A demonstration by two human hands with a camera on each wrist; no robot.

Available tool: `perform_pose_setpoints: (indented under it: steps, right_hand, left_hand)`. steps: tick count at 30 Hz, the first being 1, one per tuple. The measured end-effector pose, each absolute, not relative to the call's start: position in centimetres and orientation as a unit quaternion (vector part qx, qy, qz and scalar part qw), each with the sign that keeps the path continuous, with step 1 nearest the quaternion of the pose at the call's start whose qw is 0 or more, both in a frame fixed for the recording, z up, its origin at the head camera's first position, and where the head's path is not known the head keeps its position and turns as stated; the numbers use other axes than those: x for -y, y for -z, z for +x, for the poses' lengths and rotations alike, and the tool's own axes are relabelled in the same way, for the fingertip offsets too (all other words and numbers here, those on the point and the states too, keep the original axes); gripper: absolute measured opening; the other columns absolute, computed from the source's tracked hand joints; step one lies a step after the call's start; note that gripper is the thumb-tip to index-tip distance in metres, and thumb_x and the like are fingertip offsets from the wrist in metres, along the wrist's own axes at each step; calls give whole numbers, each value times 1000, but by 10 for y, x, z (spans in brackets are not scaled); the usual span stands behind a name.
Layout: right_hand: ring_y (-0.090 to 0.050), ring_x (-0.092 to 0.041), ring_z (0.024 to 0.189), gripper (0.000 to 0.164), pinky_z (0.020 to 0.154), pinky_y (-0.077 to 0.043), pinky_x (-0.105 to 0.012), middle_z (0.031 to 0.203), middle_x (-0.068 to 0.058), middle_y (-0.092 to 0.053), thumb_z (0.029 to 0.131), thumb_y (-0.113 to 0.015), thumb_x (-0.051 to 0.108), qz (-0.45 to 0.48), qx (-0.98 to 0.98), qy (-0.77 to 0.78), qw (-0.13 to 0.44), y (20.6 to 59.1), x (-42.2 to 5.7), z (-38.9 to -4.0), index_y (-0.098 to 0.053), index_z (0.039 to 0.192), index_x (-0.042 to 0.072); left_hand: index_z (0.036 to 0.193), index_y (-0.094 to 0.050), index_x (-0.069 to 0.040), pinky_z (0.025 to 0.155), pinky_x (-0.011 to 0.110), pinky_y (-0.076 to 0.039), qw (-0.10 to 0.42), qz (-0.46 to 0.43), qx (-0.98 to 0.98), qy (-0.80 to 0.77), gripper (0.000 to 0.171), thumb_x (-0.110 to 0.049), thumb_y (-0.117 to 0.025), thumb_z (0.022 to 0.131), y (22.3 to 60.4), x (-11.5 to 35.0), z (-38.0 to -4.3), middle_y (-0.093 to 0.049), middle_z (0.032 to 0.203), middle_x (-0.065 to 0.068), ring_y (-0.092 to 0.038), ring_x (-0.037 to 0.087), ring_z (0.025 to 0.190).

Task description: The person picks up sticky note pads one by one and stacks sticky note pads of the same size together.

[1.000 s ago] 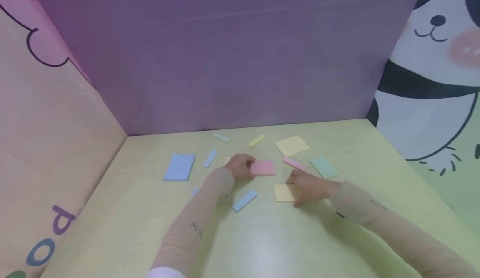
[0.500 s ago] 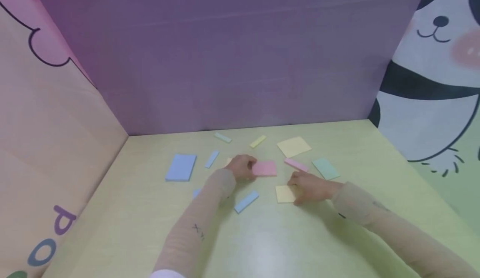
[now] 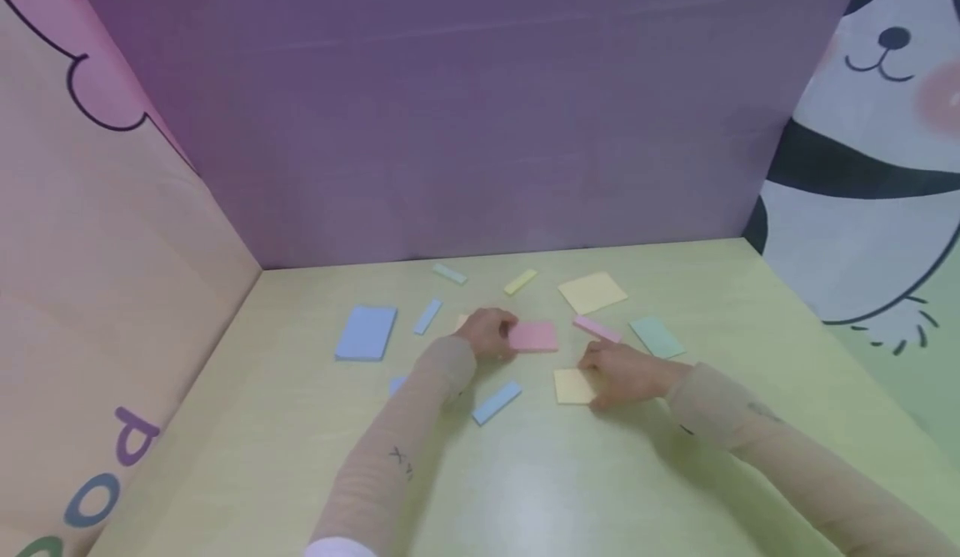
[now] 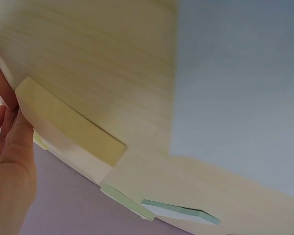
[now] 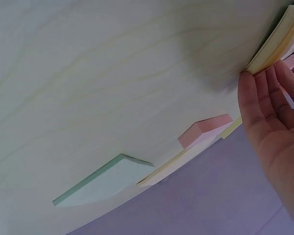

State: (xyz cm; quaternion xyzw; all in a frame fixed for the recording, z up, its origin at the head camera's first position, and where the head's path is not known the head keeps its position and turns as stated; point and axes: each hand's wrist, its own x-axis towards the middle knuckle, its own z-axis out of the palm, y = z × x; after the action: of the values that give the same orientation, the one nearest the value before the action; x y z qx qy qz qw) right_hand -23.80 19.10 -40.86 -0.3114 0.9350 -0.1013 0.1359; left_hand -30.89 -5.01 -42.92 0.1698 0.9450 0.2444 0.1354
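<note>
My left hand (image 3: 489,333) grips the left side of a pink sticky note pad (image 3: 533,337) lying flat near the middle of the table. Behind that hand a yellow pad peeks out, and the left wrist view shows this yellow pad (image 4: 71,122) close beside the fingers. My right hand (image 3: 626,373) holds a pale yellow sticky note pad (image 3: 573,386) by its right side, thumb at the near edge and fingers at the far edge. Seen from the right wrist, the fingertips lie against the edge of this layered yellow pad (image 5: 277,46). A narrow pink strip pad (image 3: 597,328) lies just beyond the right hand.
Around the hands lie a large blue pad (image 3: 366,333), blue strips (image 3: 497,403) (image 3: 427,317), a green strip (image 3: 449,273), a yellow strip (image 3: 520,282), a large yellow pad (image 3: 592,293) and a green pad (image 3: 656,337). A purple wall (image 3: 480,123) closes the back.
The head view has shifted slightly, so everything sits a little further right. Both hands keep their places at the pink and yellow pads.
</note>
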Motion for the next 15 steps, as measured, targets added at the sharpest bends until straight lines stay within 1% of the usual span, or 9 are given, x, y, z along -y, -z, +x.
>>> perform_pose_setpoints:
  steps: [2, 6, 11, 15]
  right_hand:
    - [-54, -18, 90, 52, 85, -47, -37, 103, -6, -58, 69, -76, 29, -322, -933, 98, 130, 409, -190, -239, -60, 111, 1]
    - [-53, -16, 88, 52, 83, -47, -35, 102, -5, -58, 68, -77, 30, -331, -930, 96, 124, 412, -191, -242, -61, 109, 2]
    - [-52, -13, 87, 53, 82, -46, -33, 102, -3, -57, 68, -77, 31, -334, -929, 103, 122, 414, -193, -245, -61, 109, 3]
    - [-54, -13, 88, 48, 82, -48, -31, 101, -2, -58, 67, -78, 30, -334, -927, 119, 121, 415, -192, -248, -62, 105, 4]
  left_hand:
    - [127, -54, -11, 106, 33, -34, 134, 170, -946, -241, 60, -17, -76, 71, 429, 51, -309, -55, 128, 5, -48, 21, 121]
    - [126, -54, -9, 106, 33, -34, 126, 182, -944, -245, 59, -16, -76, 71, 429, 51, -308, -56, 128, 6, -48, 22, 121]
    - [126, -54, -10, 107, 33, -33, 127, 181, -943, -247, 60, -15, -76, 71, 429, 50, -308, -55, 128, 6, -48, 22, 122]
    - [126, -54, -9, 107, 33, -33, 131, 179, -944, -246, 61, -16, -76, 71, 429, 50, -309, -55, 129, 7, -47, 22, 122]
